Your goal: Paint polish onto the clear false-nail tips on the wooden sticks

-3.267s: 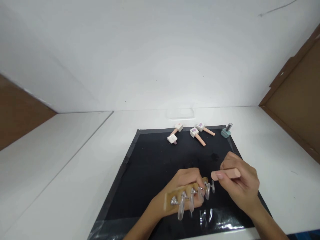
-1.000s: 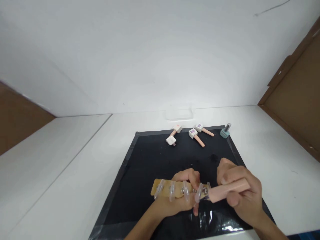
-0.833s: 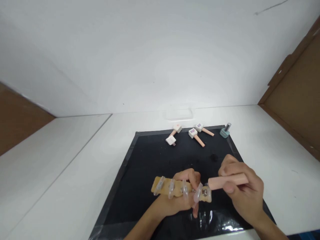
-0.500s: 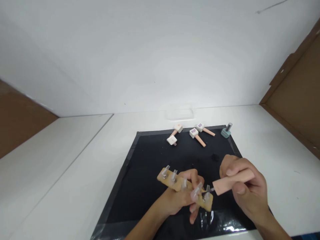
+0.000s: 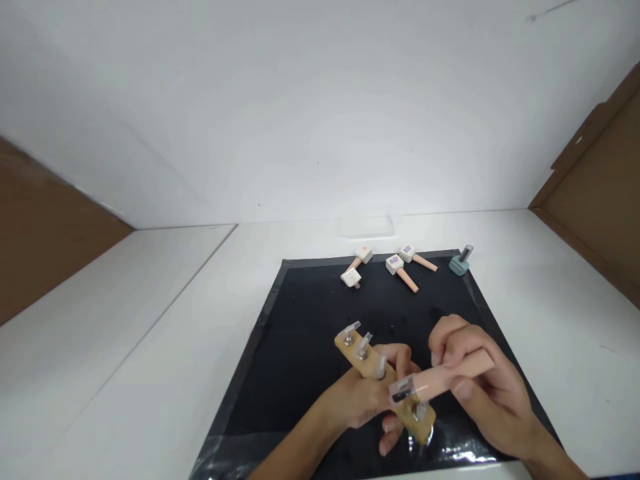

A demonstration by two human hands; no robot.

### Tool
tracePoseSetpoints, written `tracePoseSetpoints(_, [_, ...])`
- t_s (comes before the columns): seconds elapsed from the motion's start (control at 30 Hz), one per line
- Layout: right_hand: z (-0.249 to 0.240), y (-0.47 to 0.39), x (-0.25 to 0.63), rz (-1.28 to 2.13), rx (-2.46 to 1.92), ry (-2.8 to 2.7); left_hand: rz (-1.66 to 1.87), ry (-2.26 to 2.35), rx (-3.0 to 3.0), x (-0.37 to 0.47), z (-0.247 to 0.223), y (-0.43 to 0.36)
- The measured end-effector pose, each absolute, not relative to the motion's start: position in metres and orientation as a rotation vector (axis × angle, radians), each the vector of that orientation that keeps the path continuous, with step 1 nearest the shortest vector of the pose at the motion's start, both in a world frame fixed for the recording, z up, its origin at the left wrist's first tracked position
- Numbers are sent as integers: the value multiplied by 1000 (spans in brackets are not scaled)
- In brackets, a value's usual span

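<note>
My left hand [image 5: 363,400] is closed around a tan nail-tip stand [image 5: 369,365] that slants down to the right. Several clear false nail tips [image 5: 365,342] stick up from it on small round mounts. Between thumb and fingers, my right hand [image 5: 487,387] grips a peach nail polish brush cap [image 5: 445,379], pointing left. Its dark brush end [image 5: 401,395] is at one nail tip near the stand's lower right part; whether it touches the tip I cannot tell.
On the black mat [image 5: 295,320] lie white polish bottles with peach caps [image 5: 395,264] and a small white bottle [image 5: 351,277]. A teal bottle [image 5: 459,265] is at the mat's far right corner. Behind the mat stands a clear tray [image 5: 367,227]. Brown cardboard [image 5: 600,193] borders the right side.
The brush has moved left and over the nail tip, with its cap nearer the stand. The stand has tilted more steeply down to the right. The whole view has shifted slightly.
</note>
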State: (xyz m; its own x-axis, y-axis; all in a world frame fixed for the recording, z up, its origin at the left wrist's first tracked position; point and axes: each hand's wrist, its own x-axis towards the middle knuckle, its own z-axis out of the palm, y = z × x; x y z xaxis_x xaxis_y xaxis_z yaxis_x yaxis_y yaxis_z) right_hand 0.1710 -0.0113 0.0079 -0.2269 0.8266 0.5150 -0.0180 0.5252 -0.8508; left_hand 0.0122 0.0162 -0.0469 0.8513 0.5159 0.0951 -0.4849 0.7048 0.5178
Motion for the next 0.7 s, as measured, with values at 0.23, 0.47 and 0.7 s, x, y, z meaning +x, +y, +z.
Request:
tracePoseSetpoints(0.23, [10,-11,175,732,-698,-1687,565,80,568,11,-46,16])
tracePoseSetpoints(0.47, [12,-10,175,829,-642,-1707,593,67,567,13,-48,18])
tracePoseSetpoints(0.7, [14,-8,176,615,-668,-1777,580,85,562,12,-48,18])
